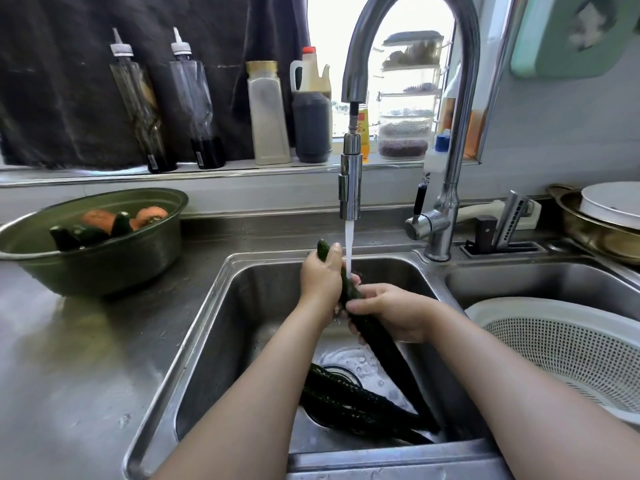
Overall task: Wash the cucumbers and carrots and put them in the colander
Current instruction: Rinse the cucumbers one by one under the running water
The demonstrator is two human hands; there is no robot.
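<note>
The left hand [320, 277] has its fingers curled round the upper part of a long dark cucumber [377, 337], and the tip of the cucumber comes out above the thumb. Just below, the fingers [363, 304] of the right hand [394, 315] are also curled round the same cucumber, near its middle. The cucumber slopes down from the fingers toward the near right corner of the sink [207, 306]. The water stream [349, 244] falls from the faucet [349, 181] between the two hands and hits the cucumber there. Below the fingers, on the sink bottom, more cucumbers [346, 396] lie beside the drain [341, 372]. The sink walls stand well apart from the fingers on the left and at the back, with open room. To the right of the fingers, past the sink edge, the white colander [571, 348] sits in the second basin. Far left of the fingers, on the counter [86, 358], a green bowl [104, 268] holds carrots [100, 220] and some cucumber pieces [83, 233].
</note>
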